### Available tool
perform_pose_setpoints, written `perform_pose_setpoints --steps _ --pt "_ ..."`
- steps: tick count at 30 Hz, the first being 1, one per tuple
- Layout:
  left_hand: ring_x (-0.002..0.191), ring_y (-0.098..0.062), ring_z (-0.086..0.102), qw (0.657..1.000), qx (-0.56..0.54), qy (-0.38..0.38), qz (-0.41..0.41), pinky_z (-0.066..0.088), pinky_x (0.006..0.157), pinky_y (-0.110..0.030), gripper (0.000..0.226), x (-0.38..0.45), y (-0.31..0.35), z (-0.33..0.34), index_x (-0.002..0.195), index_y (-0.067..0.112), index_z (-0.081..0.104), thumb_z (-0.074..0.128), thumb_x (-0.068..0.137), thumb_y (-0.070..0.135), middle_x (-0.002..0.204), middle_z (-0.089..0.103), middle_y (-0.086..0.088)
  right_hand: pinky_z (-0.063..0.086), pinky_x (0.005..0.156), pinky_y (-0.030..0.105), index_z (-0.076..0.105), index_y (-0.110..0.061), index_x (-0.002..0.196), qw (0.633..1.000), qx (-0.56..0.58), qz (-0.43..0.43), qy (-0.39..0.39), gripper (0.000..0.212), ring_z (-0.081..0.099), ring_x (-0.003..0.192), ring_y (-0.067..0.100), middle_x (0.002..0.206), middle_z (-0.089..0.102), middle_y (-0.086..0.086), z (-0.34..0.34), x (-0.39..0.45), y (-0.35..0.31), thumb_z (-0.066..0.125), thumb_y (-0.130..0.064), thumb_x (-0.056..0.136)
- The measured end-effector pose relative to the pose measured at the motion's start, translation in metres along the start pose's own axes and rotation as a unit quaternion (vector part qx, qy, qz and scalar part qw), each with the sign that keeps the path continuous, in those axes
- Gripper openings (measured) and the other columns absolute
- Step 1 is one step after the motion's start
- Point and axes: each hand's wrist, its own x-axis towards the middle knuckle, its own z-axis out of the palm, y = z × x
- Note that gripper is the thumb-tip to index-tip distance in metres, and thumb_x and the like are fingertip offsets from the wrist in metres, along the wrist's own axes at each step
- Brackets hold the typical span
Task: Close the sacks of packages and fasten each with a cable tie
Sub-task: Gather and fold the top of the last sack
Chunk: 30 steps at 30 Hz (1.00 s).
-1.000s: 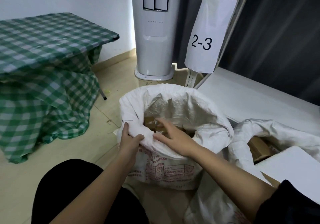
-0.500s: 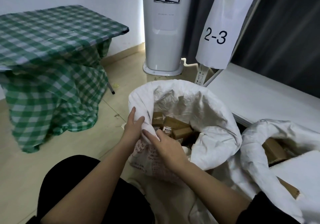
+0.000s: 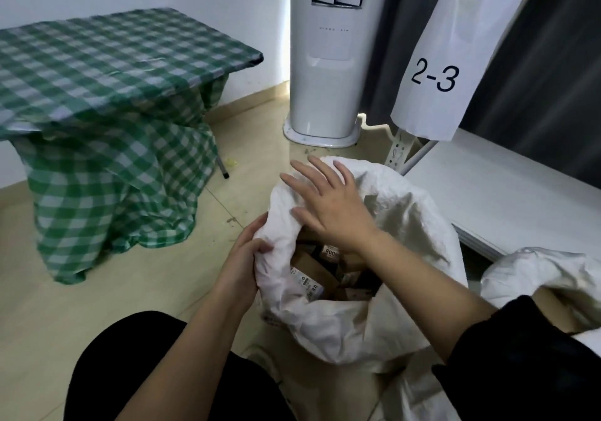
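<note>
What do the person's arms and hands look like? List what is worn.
Both hands are bare: no gloves, rings or watch show on the left hand or right hand. The forearms are bare too. A black sleeve covers the right upper arm.

Crinkled, matt white woven-plastic sack [image 3: 383,332]; brown cardboard packages [image 3: 317,266] with paper labels; green checked cloth [image 3: 107,147], softly draped; smooth, slightly glossy beige floor [image 3: 48,323]; glossy white plastic appliance [image 3: 328,72].

small parcel sorting/storage rm: white shelf rack [image 3: 507,199] w/ "2-3" label [image 3: 445,72], open sack [image 3: 406,290] of boxed pkgs [image 3: 312,271], floor a/c unit [image 3: 328,62].
</note>
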Motion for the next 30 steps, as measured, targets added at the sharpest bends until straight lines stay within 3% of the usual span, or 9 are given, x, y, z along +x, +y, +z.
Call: perform_pose_setpoints --steps 6,10,12,14,16,19,22,25,30 --pt "0.100 -0.030 0.062 0.999 0.039 0.036 0.011 0.049 0.077 -0.035 0.044 -0.003 0.010 0.003 0.107 0.011 0.063 0.035 0.078 -0.007 0.113 0.065 -0.016 0.016 0.113 0.043 0.061 -0.024 0.120 0.989 0.034 -0.027 -0.144 0.054 0.054 0.114 0.018 0.113 0.062 -0.003 0.023 0.024 0.024 0.022 -0.053 0.095" --pt "0.100 -0.020 0.060 0.990 0.121 0.068 0.013 0.050 0.086 -0.029 0.024 0.003 0.009 0.010 0.108 0.018 0.061 0.045 0.090 0.021 0.117 0.062 -0.011 0.034 0.085 0.035 0.057 -0.018 0.083 0.987 0.059 0.032 -0.148 0.053 0.060 0.076 0.022 0.080 0.065 -0.001 0.031 0.018 0.016 0.013 -0.048 0.094" --pt "0.095 -0.014 0.058 0.913 0.385 0.092 0.101 0.052 0.085 -0.032 0.046 0.001 0.004 0.014 0.122 0.025 0.050 0.053 0.082 0.047 0.115 0.057 -0.004 0.038 0.079 0.038 0.048 -0.019 0.075 0.987 0.074 0.071 -0.124 0.043 0.057 0.066 0.027 0.070 0.064 0.002 0.033 0.019 0.011 0.018 -0.041 0.097" --pt "0.101 -0.018 0.055 0.735 0.629 0.127 0.221 0.051 0.081 -0.038 0.069 0.002 -0.008 0.020 0.130 0.022 0.044 0.054 0.074 0.061 0.122 0.050 -0.002 0.039 0.077 0.040 0.046 -0.017 0.073 0.982 0.113 0.104 -0.112 0.036 0.053 0.062 0.029 0.063 0.059 0.003 0.033 0.027 0.005 0.030 -0.033 0.101" --pt "0.098 -0.020 0.058 0.679 0.661 0.123 0.295 0.049 0.072 -0.032 0.061 0.007 -0.015 0.025 0.128 0.014 0.048 0.058 0.081 0.051 0.122 0.052 -0.005 0.037 0.069 0.039 0.047 -0.012 0.071 0.954 0.218 0.157 -0.132 0.037 0.049 0.062 0.026 0.060 0.054 0.003 0.032 0.034 0.004 0.038 -0.030 0.102" --pt "0.085 -0.013 0.060 0.752 0.580 0.129 0.286 0.045 0.067 -0.027 0.034 0.016 -0.006 0.029 0.122 0.020 0.052 0.048 0.094 0.039 0.104 0.062 0.004 0.040 0.076 0.037 0.058 -0.016 0.090 0.924 0.311 0.167 -0.146 0.030 0.057 0.081 0.018 0.085 0.064 0.001 0.024 0.030 0.014 0.043 -0.041 0.099" --pt "0.074 -0.008 0.058 0.849 0.456 0.108 0.246 0.041 0.060 -0.023 0.014 0.032 0.007 0.022 0.095 0.026 0.060 0.046 0.098 0.030 0.083 0.064 0.009 0.036 0.094 0.035 0.048 -0.031 0.132 0.968 0.179 0.047 -0.170 0.048 0.051 0.111 0.013 0.122 0.057 -0.005 0.020 0.009 0.039 0.037 -0.058 0.094" --pt "0.081 -0.014 0.062 0.932 0.334 0.042 0.138 0.048 0.070 -0.022 0.018 0.049 0.023 0.013 0.091 0.022 0.065 0.049 0.098 0.022 0.086 0.068 0.004 0.032 0.092 0.032 0.044 -0.035 0.138 0.975 0.124 0.045 -0.177 0.056 0.051 0.110 0.015 0.117 0.057 -0.004 0.021 -0.004 0.061 0.028 -0.061 0.092" --pt "0.102 -0.022 0.061 0.917 0.398 -0.014 -0.020 0.049 0.090 -0.037 0.024 0.066 0.044 0.008 0.115 0.012 0.059 0.050 0.095 0.024 0.117 0.063 -0.010 0.034 0.094 0.039 0.064 -0.025 0.093 0.941 0.259 0.151 -0.154 0.025 0.059 0.088 0.011 0.089 0.065 -0.014 0.031 0.012 0.060 0.044 -0.038 0.100"
